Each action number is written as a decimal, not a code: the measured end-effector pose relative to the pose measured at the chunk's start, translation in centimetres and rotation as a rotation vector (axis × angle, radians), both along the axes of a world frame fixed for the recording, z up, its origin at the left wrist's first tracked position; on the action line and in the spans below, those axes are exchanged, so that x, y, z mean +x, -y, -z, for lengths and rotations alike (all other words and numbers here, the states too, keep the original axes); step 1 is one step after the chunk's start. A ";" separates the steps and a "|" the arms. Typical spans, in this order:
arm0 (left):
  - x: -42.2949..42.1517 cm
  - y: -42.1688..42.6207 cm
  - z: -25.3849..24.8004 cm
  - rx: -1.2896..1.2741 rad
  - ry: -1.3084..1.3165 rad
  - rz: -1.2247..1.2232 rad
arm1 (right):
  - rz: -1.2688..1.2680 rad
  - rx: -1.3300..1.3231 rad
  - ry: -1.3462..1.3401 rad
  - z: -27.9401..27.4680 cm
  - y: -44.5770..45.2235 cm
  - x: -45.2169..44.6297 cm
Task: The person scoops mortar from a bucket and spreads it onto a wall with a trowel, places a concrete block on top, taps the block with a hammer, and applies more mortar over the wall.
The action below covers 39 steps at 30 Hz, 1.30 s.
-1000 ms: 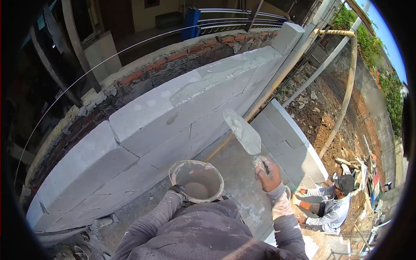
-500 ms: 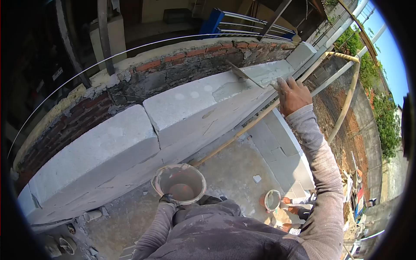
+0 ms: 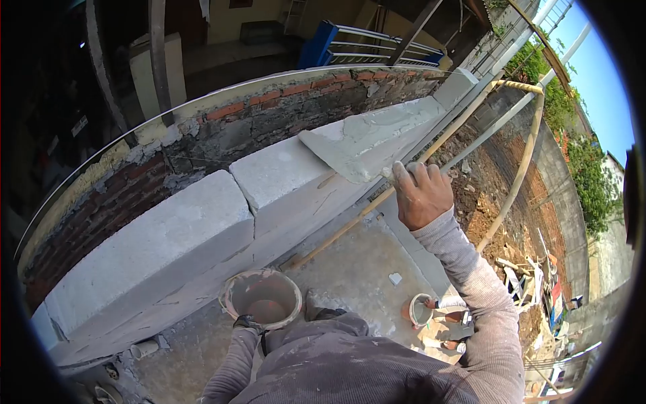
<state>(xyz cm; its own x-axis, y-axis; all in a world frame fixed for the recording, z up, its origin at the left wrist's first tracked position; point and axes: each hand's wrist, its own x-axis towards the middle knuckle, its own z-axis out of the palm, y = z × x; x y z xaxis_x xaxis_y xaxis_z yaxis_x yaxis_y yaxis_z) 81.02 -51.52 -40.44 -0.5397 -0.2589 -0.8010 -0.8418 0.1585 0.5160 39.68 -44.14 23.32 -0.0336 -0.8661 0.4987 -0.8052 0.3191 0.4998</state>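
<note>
My right hand (image 3: 425, 192) is closed around the handle end of a trowel (image 3: 328, 157). The trowel's grey blade lies tilted at the top of a pale block wall (image 3: 151, 225). Wet grey mortar (image 3: 393, 121) covers the wall top beyond the blade, up to an end block (image 3: 455, 87). Low beside the wall, my left hand (image 3: 247, 322), in a dark glove, grips the near rim of a bucket (image 3: 257, 285). A little mortar-coloured residue coats the bucket's inside; its contents are hard to make out.
An old brick wall (image 3: 222, 135) runs close behind the blocks, with a white line (image 3: 74, 180) along it. Bamboo poles (image 3: 518, 178) stand at right. Below, another person's hand (image 3: 431, 304) is near a second bucket (image 3: 418, 311). A blue-ended railing (image 3: 319, 44) stands beyond.
My right hand has drawn the trowel toward me and left along the wall top, and mortar now spreads over more of the block. My left hand still holds the bucket.
</note>
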 end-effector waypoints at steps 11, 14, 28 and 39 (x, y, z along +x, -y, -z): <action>-2.3 0.3 1.6 -0.062 -0.052 0.229 | 0.264 0.069 -0.057 -1.8 -1.8 -4.9; -2.6 -0.8 3.0 -0.016 -0.059 0.155 | 0.299 0.152 -0.028 -1.6 -2.5 -7.5; -9.3 -2.2 -2.0 -0.115 -0.001 -0.013 | 0.538 0.231 -0.045 -2.5 -6.3 -28.8; -15.1 -5.7 -5.3 -0.173 0.004 -0.102 | 0.502 0.108 0.355 -0.6 -4.5 -32.6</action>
